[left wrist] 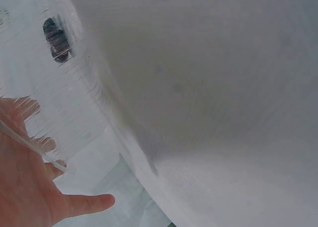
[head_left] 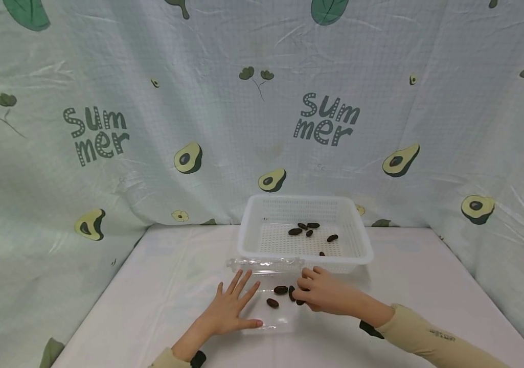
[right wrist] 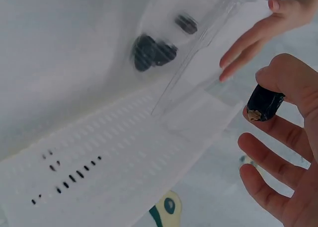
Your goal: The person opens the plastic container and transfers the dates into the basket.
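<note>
My left hand (head_left: 227, 309) lies with fingers spread at the left edge of a sheet of clear plastic film (head_left: 280, 323). In the left wrist view, film overlaps the fingers of this hand. Between thumb and fingers, my right hand (head_left: 328, 292) pinches a dark brown date (right wrist: 265, 103), its light-coloured end showing in the right wrist view. Just left of the right hand, several similar dates, one of them a loose date (head_left: 272, 303), lie on the film. A dark date (left wrist: 57, 40) shows near the left hand in the left wrist view.
A white perforated plastic basket (head_left: 363, 245) stands behind the film, with several dates (head_left: 295, 231) spread on its floor. Along its front lies a shiny clear plastic roll (head_left: 264, 265). The white table (head_left: 160, 286) meets a printed cloth backdrop (head_left: 225, 128) at the back and sides.
</note>
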Demonstrator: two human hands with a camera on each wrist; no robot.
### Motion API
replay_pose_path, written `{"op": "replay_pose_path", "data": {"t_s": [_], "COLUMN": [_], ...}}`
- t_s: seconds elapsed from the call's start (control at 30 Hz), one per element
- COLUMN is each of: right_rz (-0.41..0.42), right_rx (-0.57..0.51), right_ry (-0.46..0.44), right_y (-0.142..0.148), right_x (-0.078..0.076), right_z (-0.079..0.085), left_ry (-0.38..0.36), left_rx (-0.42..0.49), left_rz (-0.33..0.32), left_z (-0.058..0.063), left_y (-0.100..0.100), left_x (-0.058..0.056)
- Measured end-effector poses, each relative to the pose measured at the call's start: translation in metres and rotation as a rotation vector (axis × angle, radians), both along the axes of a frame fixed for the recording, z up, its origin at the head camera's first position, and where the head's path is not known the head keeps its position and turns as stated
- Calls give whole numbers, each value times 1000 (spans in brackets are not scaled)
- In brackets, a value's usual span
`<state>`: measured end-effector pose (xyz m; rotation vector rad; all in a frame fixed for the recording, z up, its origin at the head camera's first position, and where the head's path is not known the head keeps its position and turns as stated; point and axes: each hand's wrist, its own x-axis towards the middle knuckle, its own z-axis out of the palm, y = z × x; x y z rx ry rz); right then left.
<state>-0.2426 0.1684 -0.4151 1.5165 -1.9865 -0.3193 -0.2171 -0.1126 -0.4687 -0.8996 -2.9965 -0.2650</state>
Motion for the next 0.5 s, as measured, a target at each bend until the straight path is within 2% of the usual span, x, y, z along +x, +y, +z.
{"op": "replay_pose_path", "data": {"t_s": [0.27, 0.5], "right_rz": [-87, -133], "right_rx": [-45, -120], "right_ry": [10, -3], "right_y": [36, 58], "right_x": [-10, -34], "right_z": [20, 40], "left_ry": [-9, 1], "left_rx": [13, 12], "left_rz": [-6, -15], "left_z": [1, 1], "left_y": [1, 0], "left_x": [1, -1]}}
